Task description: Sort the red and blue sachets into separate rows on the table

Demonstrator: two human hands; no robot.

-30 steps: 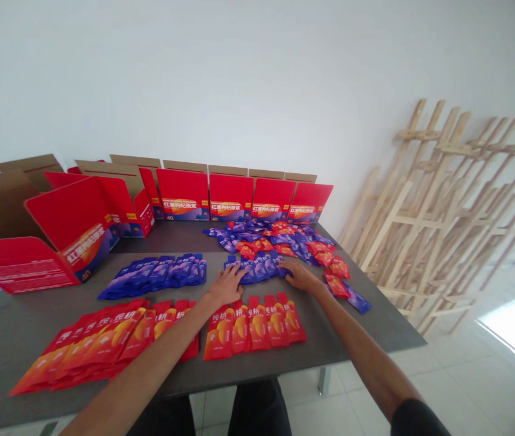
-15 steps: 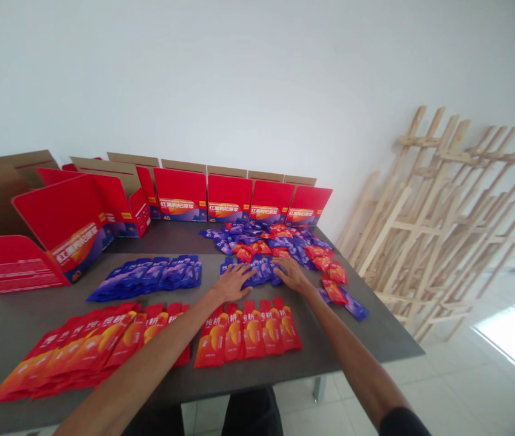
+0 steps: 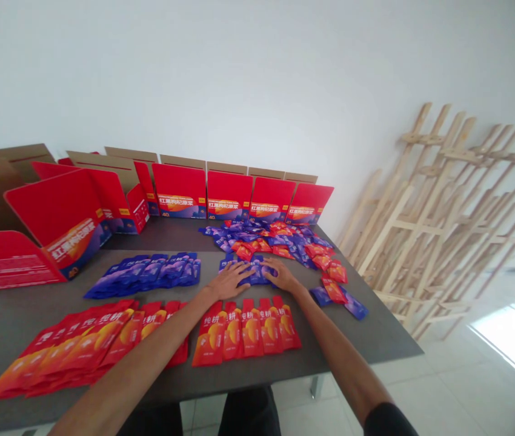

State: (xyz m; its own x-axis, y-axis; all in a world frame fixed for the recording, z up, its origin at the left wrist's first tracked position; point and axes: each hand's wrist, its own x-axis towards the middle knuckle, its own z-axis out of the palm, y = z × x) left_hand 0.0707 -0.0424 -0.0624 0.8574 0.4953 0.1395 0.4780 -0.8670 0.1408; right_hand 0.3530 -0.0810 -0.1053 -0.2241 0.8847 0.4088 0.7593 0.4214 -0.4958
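My left hand rests with fingers spread on the left part of a short row of blue-purple sachets. From the other side my right hand touches the row's right end, its fingers apart and slightly bent. The hands partly cover these sachets. Closer to me, several red sachets lie overlapping in an even row. Further left is a fanned stack of blue sachets, and in front of it a larger fanned stack of red sachets, partly behind my left forearm.
A loose pile of mixed sachets lies beyond my hands, with a few strays at the right. Open red cartons line the back of the grey table and its left side. Wooden easels lean by the wall.
Both hands have shifted slightly left, the right one drawing in along the blue row towards the left hand. The whole view has moved a little.
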